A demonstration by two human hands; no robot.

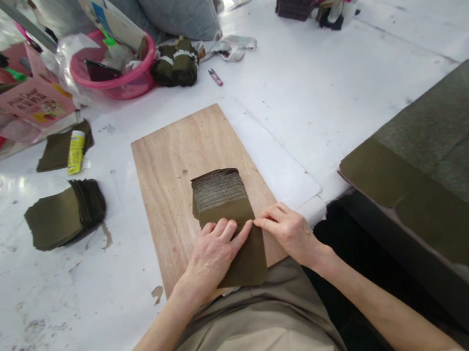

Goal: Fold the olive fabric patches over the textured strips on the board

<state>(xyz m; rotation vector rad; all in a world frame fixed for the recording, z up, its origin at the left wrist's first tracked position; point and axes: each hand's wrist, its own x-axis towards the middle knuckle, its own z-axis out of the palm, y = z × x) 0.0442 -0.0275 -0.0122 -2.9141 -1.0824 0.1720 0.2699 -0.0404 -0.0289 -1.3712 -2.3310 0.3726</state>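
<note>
A stack of olive-green fabric pieces (243, 258), its upper end covered by a greyish, striped layered band (217, 189), lies on a light wooden board (169, 162). My left hand (216, 250) rests on the fabric, its fingers slightly bent and one finger stretched to the right edge. At that same edge, my right hand (286, 230) pinches the fabric between thumb and forefinger. The two hands' fingertips almost meet there. What lies under my left palm is hidden.
Another olive fabric stack (57, 217) sits left, near a yellow tube (76, 152). Behind are a pink basket (116, 87), small pink-handled snips (215, 77) and dark green rolled bundles (175, 64). A large olive-covered panel (434, 184) stands at right, beside a dark gap.
</note>
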